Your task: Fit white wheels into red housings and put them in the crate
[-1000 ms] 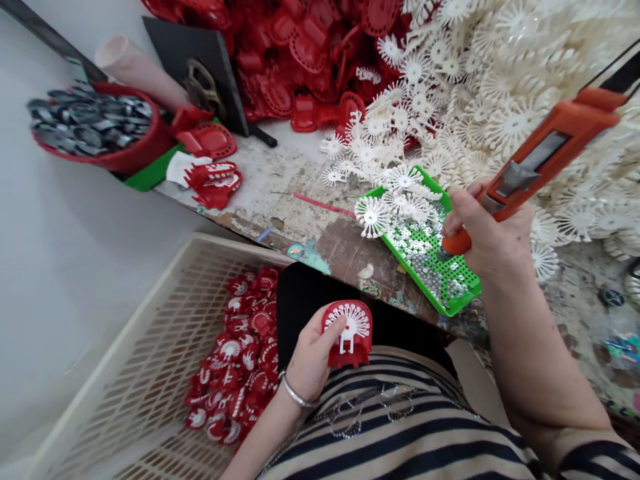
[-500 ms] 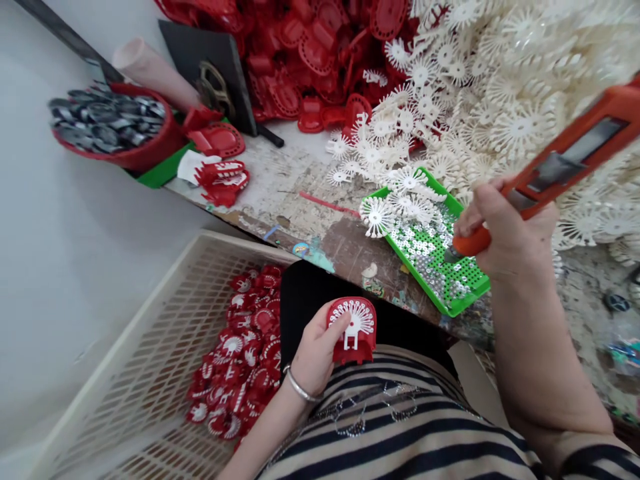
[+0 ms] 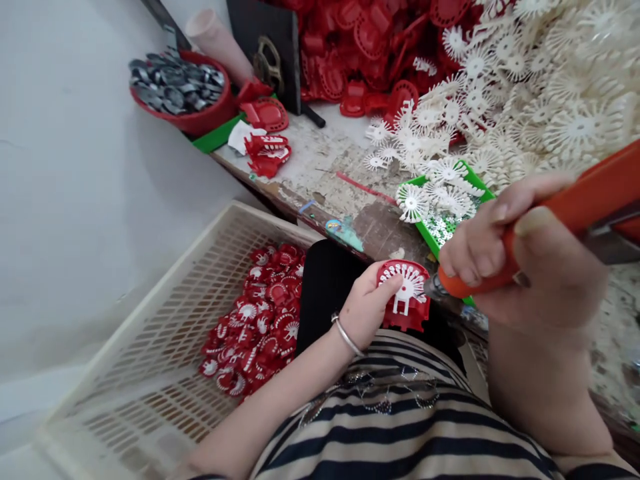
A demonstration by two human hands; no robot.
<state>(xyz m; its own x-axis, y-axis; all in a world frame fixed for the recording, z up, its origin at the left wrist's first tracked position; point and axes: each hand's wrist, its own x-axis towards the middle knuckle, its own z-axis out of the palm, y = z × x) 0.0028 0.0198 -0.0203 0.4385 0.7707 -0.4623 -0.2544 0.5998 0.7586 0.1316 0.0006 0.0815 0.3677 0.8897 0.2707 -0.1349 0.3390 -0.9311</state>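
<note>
My left hand (image 3: 365,307) is closed around a red plastic part (image 3: 413,319), its thumb pressing on the white fan-shaped insert (image 3: 411,283) set into it. Wrapped in my right hand (image 3: 550,267) is an orange hand tool (image 3: 595,190) with a narrow grey tip; its exact kind is unclear. The tip meets the right side of the insert, or hovers just over it; I cannot tell which. Behind my right hand, a green perforated tray (image 3: 427,237) holds small silvery pieces and several white fan inserts, and is partly hidden.
Red parts with white inserts (image 3: 260,313) fill part of a pale plastic crate (image 3: 145,313) at lower left. On the worktable (image 3: 330,150) lie heaps of red parts (image 3: 345,53) and white inserts (image 3: 575,120). A red bowl (image 3: 215,110) of grey metal pieces stands at its far left.
My right hand has brought the orange tool from the green tray to the red part. My left hand has lifted that part slightly. The view has shifted left.
</note>
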